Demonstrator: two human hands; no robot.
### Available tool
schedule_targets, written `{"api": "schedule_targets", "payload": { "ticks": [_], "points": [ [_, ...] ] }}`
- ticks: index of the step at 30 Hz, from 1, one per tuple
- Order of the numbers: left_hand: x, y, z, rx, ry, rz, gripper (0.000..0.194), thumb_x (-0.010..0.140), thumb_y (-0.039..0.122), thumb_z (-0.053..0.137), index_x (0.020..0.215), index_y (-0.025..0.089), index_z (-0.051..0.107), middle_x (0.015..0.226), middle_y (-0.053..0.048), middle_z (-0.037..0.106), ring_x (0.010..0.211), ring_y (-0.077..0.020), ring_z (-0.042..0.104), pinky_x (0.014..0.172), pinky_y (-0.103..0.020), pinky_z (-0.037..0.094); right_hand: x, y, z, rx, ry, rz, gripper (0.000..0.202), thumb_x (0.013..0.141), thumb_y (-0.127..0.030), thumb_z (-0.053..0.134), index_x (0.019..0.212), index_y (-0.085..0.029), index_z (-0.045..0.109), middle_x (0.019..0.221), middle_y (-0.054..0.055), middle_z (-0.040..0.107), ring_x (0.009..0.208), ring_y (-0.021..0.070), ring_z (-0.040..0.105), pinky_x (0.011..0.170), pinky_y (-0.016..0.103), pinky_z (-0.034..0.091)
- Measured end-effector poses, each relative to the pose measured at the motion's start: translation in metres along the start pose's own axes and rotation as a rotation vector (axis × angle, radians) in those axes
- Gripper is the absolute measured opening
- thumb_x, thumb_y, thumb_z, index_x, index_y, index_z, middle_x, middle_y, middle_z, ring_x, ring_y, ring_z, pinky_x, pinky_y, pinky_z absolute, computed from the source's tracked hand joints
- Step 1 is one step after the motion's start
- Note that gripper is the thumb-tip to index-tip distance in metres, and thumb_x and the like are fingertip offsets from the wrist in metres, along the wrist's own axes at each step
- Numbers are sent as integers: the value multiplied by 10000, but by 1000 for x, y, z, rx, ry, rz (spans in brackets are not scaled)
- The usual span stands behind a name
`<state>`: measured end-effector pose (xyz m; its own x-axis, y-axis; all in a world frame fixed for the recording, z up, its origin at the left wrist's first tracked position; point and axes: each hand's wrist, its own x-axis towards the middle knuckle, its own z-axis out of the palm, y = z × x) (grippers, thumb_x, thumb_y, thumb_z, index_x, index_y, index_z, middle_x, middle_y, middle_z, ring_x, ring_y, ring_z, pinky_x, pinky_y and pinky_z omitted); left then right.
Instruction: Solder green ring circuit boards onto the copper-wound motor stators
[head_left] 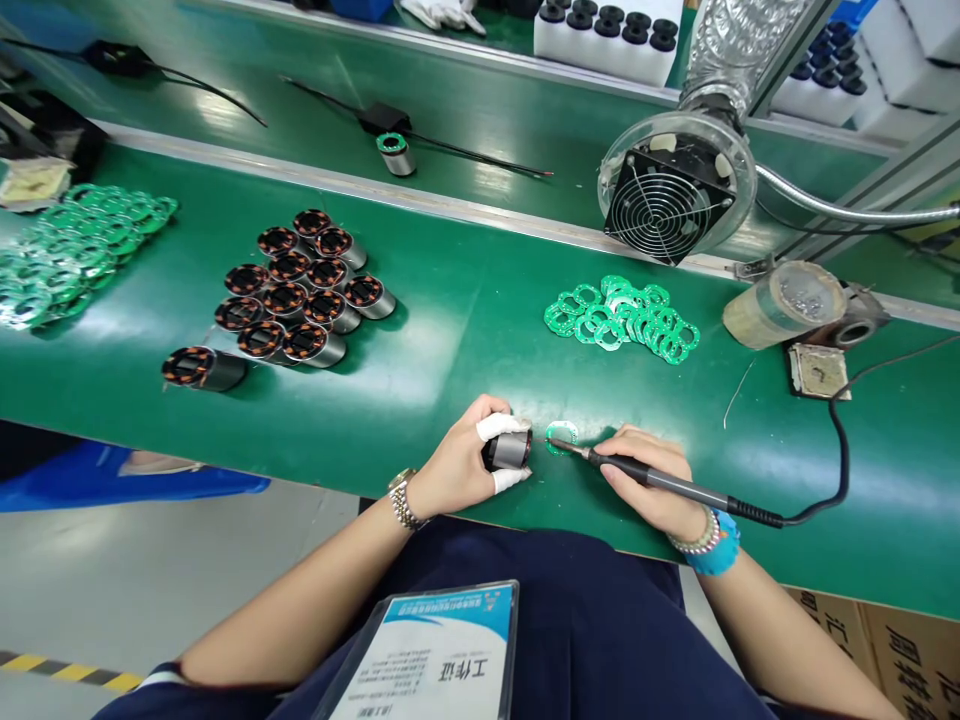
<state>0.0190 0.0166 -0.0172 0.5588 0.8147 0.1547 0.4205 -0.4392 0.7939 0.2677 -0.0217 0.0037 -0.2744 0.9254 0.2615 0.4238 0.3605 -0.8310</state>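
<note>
My left hand (pixel 469 455), with white covers on its thumb and a finger, grips a motor stator (pixel 510 450) lying on its side, its wound end turned right. In my right hand (pixel 656 475) is a soldering iron (pixel 652 475), held like a pen and pointing left. Its tip lies over a single green ring-shaped circuit board (pixel 572 432) on the bench, just right of the stator. Whether the tip touches the ring I cannot tell. Beyond my hands lies a loose pile of green ring boards (pixel 611 320).
Several stators (pixel 285 297) stand grouped at the left, beside a heap of ring boards (pixel 75 245). A fume fan (pixel 660 205) hangs at the back right. Nearby are a cup-like container (pixel 780 305), a sponge (pixel 820 371) and the iron's cable (pixel 844 450). One board-topped stator (pixel 395 155) stands behind.
</note>
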Motion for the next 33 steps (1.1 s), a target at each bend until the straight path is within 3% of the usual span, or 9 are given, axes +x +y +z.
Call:
{"api": "schedule_targets", "payload": {
  "ticks": [17,27,30,33],
  "points": [
    [1,-1,2,-22,25,31,477,673,192,716,1088,220,483,983,-38,440,877,-170,509,758,-330,468,2,-1,0,32,1,-17,129,774,-145,578,865,-192,656,705,38,659,649,154,595,630,315,491],
    [0,-2,2,-19,25,27,467,678,203,711,1084,217,483,980,-40,448,882,-174,513,765,-329,466,-3,-1,-14,41,35,8,168,754,-114,597,887,-201,652,747,30,660,660,152,582,637,315,470],
    [0,-1,2,-11,16,20,451,682,212,705,1075,214,484,984,-41,451,884,-174,515,769,-324,467,-2,-3,-22,13,93,18,160,753,-121,604,882,-202,653,736,22,652,659,149,582,627,302,467],
    [-1,0,2,15,-5,-10,419,701,230,687,1067,213,486,990,-38,450,878,-170,522,764,-311,470,-1,1,-38,-126,268,82,127,764,-175,611,877,-206,658,766,24,658,700,157,597,666,306,480]
  ]
}}
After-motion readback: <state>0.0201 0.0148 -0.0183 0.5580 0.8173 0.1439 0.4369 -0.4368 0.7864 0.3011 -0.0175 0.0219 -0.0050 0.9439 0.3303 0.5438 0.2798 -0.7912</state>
